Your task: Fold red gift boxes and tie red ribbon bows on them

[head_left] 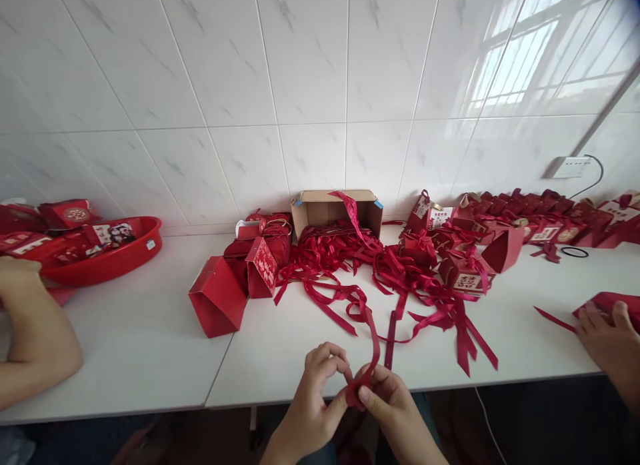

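Note:
Just in front of the table edge, my left hand (323, 395) and my right hand (385, 402) are pinched together on a red ribbon (373, 342). The ribbon is bunched or folded between my fingertips, and its exact shape there is partly hidden. One end of it runs up onto the table toward a tangled heap of red ribbons (330, 252). This heap spills out of an open cardboard box (320, 197) lying against the wall. A dark red strip (391, 338) lies flat on the table just beyond my right hand.
Red paper boxes (217, 298) stand left of the ribbons; more red gift boxes (467, 272) crowd the right and line the wall. A red plastic basin (110, 268) holds boxes at far left, near a co-worker's arm (40, 345). Another person's hand (607, 335) rests at right.

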A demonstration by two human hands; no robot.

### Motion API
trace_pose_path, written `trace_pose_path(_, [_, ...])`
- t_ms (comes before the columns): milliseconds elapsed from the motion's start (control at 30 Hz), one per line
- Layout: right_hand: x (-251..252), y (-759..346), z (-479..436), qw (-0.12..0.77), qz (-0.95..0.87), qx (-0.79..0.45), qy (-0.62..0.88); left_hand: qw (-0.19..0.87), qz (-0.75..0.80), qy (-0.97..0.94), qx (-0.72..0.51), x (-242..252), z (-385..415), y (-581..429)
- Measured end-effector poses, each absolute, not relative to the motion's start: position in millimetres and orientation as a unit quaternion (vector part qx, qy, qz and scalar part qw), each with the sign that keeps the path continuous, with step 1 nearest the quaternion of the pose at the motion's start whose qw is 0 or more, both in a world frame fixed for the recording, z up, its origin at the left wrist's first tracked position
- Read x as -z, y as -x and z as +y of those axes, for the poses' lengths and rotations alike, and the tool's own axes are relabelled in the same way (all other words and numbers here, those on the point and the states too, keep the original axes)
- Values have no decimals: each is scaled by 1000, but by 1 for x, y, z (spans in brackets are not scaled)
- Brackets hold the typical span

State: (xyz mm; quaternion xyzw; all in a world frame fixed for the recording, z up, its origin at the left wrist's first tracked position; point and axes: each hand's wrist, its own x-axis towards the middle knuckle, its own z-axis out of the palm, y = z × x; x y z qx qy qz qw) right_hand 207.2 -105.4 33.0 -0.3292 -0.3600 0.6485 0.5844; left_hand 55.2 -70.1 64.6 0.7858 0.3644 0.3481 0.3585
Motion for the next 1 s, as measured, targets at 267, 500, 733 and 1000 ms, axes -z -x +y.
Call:
trace_pose_path(267, [-32,-197,-100,618,-372,-587,368,267,418,-764,-414,-45,-73,-60])
trace_pose_path(500, [-18,-197,-98,609,-318,-653,318,307,426,-756,-392,-42,-67,-53])
trace_pose_path(733, [-20,-196,-100,614,-295,-671,293,244,437,-777,-383,-52,-31,-29])
trace_pose_path(1000, [-21,-207,-109,620,-282,-669,298,-7,578,-591,-562,-70,101,19])
